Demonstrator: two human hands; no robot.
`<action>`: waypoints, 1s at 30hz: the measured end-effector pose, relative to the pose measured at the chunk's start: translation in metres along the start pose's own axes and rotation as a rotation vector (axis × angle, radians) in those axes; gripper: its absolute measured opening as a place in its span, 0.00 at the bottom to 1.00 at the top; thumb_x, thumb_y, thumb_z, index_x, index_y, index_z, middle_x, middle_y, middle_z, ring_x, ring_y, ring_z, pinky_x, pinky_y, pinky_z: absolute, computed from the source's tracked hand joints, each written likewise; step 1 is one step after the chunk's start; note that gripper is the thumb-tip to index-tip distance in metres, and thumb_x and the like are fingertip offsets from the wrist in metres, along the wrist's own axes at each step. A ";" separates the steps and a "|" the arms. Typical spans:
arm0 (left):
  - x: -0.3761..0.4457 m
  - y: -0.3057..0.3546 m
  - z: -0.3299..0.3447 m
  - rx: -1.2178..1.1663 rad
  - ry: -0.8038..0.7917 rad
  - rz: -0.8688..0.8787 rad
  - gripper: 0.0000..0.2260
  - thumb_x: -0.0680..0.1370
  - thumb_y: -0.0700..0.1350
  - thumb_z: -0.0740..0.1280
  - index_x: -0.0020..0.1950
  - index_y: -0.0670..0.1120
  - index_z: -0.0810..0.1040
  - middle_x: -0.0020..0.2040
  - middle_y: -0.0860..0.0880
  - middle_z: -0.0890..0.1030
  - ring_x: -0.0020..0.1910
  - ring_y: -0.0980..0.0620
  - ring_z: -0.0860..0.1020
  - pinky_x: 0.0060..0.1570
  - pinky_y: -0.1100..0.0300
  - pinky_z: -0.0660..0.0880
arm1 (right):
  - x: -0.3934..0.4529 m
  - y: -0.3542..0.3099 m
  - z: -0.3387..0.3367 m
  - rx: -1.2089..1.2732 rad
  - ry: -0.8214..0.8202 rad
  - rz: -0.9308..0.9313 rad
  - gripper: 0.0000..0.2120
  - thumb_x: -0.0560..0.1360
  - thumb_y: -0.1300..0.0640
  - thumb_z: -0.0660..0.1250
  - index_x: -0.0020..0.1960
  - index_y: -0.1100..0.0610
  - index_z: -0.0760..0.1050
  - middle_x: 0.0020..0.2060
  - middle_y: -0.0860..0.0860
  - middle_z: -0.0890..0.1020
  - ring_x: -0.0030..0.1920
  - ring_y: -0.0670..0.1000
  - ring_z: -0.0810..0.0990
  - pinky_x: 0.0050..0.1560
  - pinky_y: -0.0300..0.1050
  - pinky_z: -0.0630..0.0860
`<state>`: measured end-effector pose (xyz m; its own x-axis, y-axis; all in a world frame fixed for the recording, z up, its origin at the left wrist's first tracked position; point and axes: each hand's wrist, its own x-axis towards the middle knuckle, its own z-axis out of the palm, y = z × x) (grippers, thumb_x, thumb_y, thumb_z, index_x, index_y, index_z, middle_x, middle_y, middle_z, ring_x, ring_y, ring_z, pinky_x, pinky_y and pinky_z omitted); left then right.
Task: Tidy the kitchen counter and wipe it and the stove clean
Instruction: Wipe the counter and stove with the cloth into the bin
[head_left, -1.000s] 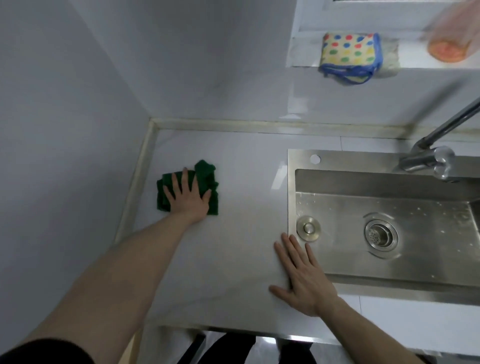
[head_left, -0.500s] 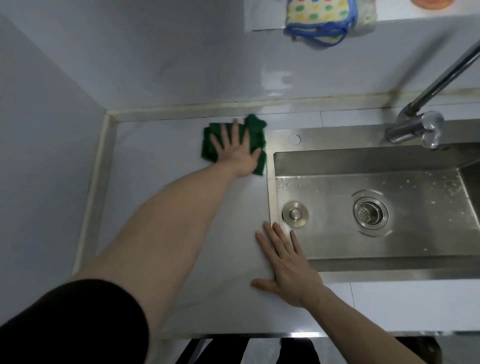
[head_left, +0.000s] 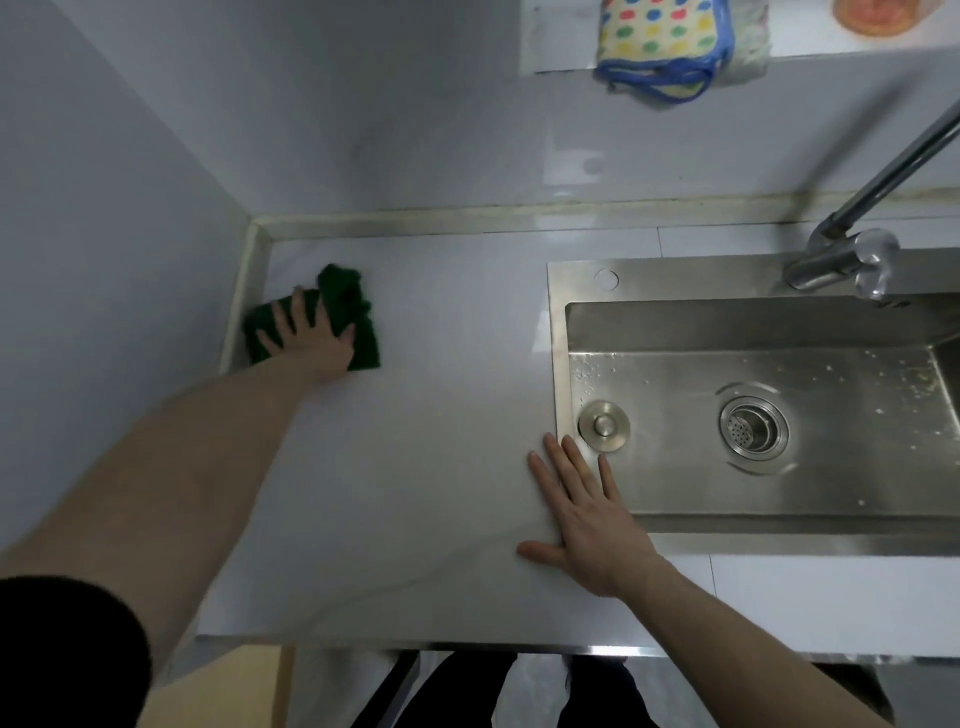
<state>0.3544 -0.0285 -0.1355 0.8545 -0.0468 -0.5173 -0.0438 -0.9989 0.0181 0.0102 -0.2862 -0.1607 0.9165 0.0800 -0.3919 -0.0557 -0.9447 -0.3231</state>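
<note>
At a pale kitchen counter (head_left: 415, 493), a person presses a green cloth (head_left: 358, 322) into the far left corner.

Against the raised edge strip at the left wall, the left hand (head_left: 311, 340) lies flat with fingers spread on the crumpled, dark green cloth, pressing it to the smooth, glossy, stone-look surface; a black sleeve (head_left: 67, 654) covers the upper arm. Toward the middle, the right hand (head_left: 587, 525) rests palm down with straight fingers, released and holding nothing, its fingertips just over the left rim of the brushed steel sink (head_left: 558, 338). Water droplets speckle the rectangular basin, which has a round knob (head_left: 603, 425) beside a perforated drain strainer (head_left: 753, 434). A chrome tap (head_left: 852, 254) angles up at the right. Above, a soft polka-dot cloth with blue trim (head_left: 665, 39) sits on a white ledge.
</note>
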 end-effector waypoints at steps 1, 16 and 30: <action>-0.005 -0.023 0.001 0.013 0.006 -0.010 0.36 0.82 0.66 0.45 0.82 0.49 0.34 0.82 0.49 0.34 0.80 0.41 0.36 0.77 0.35 0.40 | 0.001 -0.002 -0.001 -0.004 0.007 0.001 0.49 0.74 0.24 0.51 0.81 0.48 0.31 0.78 0.47 0.29 0.78 0.50 0.28 0.79 0.61 0.39; -0.155 0.133 0.105 0.187 -0.048 0.643 0.35 0.83 0.61 0.53 0.83 0.51 0.40 0.80 0.47 0.30 0.76 0.37 0.26 0.73 0.31 0.33 | -0.021 -0.028 0.006 0.074 0.087 0.175 0.55 0.74 0.26 0.57 0.80 0.57 0.31 0.80 0.50 0.32 0.80 0.50 0.33 0.78 0.56 0.40; -0.129 -0.087 0.077 0.067 -0.035 0.081 0.36 0.82 0.65 0.46 0.81 0.49 0.31 0.80 0.48 0.29 0.80 0.41 0.34 0.77 0.35 0.39 | -0.042 -0.032 -0.009 -0.029 -0.027 0.175 0.56 0.74 0.33 0.65 0.80 0.59 0.33 0.79 0.52 0.32 0.80 0.54 0.36 0.79 0.57 0.41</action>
<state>0.2083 0.0653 -0.1362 0.8282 -0.1264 -0.5460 -0.1476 -0.9890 0.0050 -0.0228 -0.2622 -0.1261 0.8828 -0.0785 -0.4632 -0.2019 -0.9537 -0.2231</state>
